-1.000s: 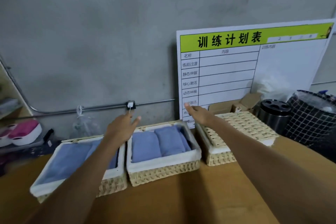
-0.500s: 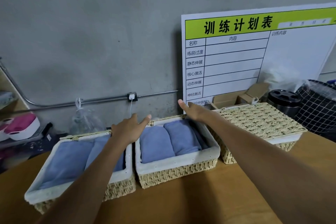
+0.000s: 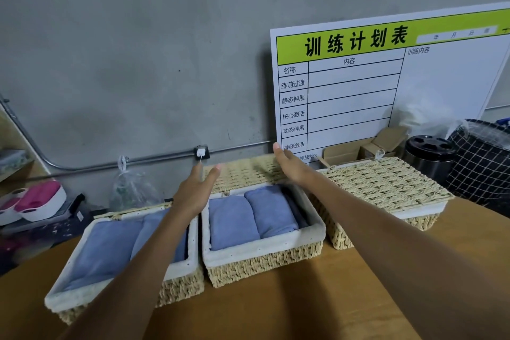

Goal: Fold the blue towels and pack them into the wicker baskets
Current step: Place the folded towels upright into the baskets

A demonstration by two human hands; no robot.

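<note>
Three wicker baskets stand in a row on the wooden table (image 3: 303,301). The left basket (image 3: 82,295) is open and holds blue towels (image 3: 110,248). In the open middle basket (image 3: 262,250) lie two folded blue towels (image 3: 254,215) side by side. Its woven lid (image 3: 245,171) shows blurred behind its back edge. My left hand (image 3: 196,190) reaches to the lid's left side and my right hand (image 3: 289,167) to its right side, both with straight fingers. Whether they touch the lid I cannot tell. The right basket (image 3: 386,185) has its lid down.
A white and green chart board (image 3: 358,91) leans on the concrete wall behind the baskets. An open cardboard box (image 3: 367,146), a black canister (image 3: 430,154) and a black checked bag (image 3: 485,163) stand at the back right. Pink and white bowls (image 3: 36,201) sit far left.
Both hands have reached further back, past the middle basket's rear edge. The woven lid has come into sight between them. The view has moved closer to the baskets.
</note>
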